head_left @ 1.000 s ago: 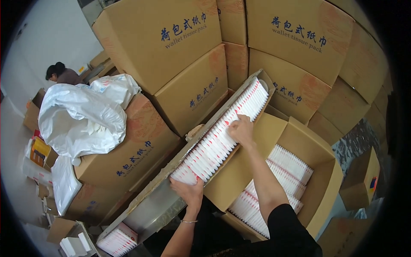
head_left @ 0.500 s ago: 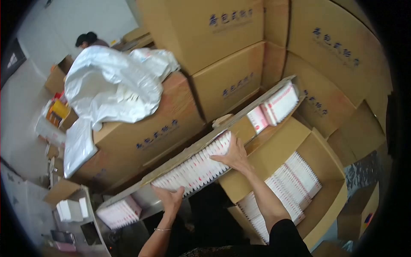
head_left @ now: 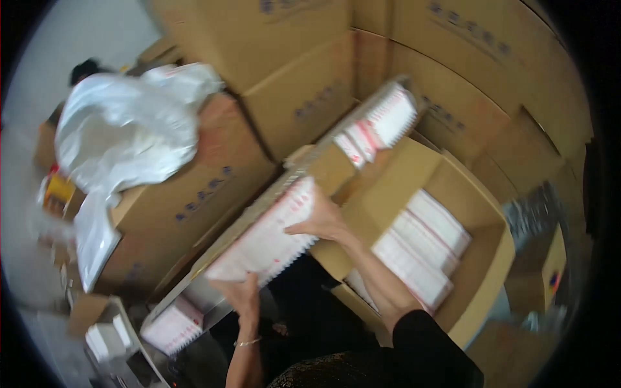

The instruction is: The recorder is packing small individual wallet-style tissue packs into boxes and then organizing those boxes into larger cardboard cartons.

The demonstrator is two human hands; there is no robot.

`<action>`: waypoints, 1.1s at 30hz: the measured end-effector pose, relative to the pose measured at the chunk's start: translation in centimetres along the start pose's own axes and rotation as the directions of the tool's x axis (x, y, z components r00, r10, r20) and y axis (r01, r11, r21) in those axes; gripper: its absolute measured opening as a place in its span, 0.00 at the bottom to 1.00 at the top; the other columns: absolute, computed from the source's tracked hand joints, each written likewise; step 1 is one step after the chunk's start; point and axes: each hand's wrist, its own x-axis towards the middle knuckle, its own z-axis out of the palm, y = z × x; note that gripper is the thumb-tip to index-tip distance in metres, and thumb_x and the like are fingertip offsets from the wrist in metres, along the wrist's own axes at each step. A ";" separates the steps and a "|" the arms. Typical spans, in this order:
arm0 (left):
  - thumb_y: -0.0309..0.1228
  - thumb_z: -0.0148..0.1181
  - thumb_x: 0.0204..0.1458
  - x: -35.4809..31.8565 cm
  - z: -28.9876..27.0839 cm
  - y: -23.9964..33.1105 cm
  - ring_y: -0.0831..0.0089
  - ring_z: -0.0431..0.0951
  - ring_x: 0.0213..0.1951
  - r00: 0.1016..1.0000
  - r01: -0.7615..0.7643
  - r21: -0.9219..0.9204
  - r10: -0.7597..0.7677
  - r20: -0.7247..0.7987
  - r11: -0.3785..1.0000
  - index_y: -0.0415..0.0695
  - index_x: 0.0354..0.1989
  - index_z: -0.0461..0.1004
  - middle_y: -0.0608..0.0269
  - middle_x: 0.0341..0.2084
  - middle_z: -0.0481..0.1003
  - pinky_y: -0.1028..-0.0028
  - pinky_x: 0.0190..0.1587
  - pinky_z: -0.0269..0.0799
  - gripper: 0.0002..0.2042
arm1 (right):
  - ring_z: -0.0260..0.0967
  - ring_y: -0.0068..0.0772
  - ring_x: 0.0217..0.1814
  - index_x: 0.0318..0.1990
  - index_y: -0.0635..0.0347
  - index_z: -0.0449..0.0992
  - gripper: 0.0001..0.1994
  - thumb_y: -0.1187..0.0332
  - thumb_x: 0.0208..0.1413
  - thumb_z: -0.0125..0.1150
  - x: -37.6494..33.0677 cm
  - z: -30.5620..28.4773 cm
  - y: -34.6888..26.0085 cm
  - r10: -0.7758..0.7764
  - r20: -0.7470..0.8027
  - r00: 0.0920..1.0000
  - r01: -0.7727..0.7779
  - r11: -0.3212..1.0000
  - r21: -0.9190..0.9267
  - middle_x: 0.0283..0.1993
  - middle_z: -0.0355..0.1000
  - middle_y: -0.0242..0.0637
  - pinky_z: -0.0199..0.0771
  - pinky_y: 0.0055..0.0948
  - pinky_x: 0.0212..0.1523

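Observation:
A long row of white tissue packets with red print (head_left: 262, 236) stands on edge, pressed together between my two hands. My left hand (head_left: 240, 294) closes on its near left end, with a bracelet on the wrist. At the far right end, my right hand (head_left: 321, 216) grips it, thumb lying along the packets. The row is at the long grey trough (head_left: 217, 294); blur hides whether it still touches the bottom. Beside my right forearm, an open carton (head_left: 482, 194) holds several rows of similar packets (head_left: 424, 236).
More packets (head_left: 388, 123) sit at the trough's far end, and a short stack (head_left: 171, 326) at its near left end. Large closed cartons (head_left: 297, 97) stand behind the trough. A white plastic bag (head_left: 129, 136) lies on one carton. Another person (head_left: 87, 70) is at the upper left.
The whole view has shifted, so most things appear farther left, with some blur. Both hands keep the row between them, and its packets now show more of their upper side.

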 end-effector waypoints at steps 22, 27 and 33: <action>0.45 0.72 0.40 -16.3 35.4 19.6 0.42 0.60 0.65 0.278 -0.548 -0.272 0.479 0.833 0.791 0.33 0.72 0.42 0.30 0.63 0.57 0.54 0.66 0.59 0.56 | 0.67 0.44 0.61 0.69 0.67 0.54 0.42 0.64 0.50 0.72 -30.9 -20.0 31.5 0.437 -0.826 0.356 -0.449 0.855 0.258 0.61 0.68 0.49 0.63 0.37 0.66; 0.44 0.58 0.56 -19.6 38.8 12.2 0.44 0.55 0.69 0.295 -0.824 -0.020 0.459 0.838 0.566 0.28 0.71 0.48 0.34 0.66 0.57 0.50 0.66 0.58 0.42 | 0.64 0.55 0.63 0.71 0.69 0.46 0.51 0.52 0.49 0.73 -28.7 -17.3 30.7 0.595 -0.742 0.310 -0.695 0.674 0.250 0.66 0.61 0.57 0.66 0.44 0.64; 0.32 0.55 0.57 -12.2 27.6 21.0 0.48 0.59 0.68 0.128 -0.716 -0.476 0.766 0.630 0.511 0.31 0.66 0.61 0.36 0.64 0.61 0.52 0.68 0.55 0.29 | 0.59 0.58 0.69 0.60 0.67 0.71 0.28 0.58 0.57 0.67 -13.6 -22.8 20.2 0.086 -0.814 0.574 -0.565 0.761 -0.318 0.68 0.59 0.59 0.61 0.47 0.67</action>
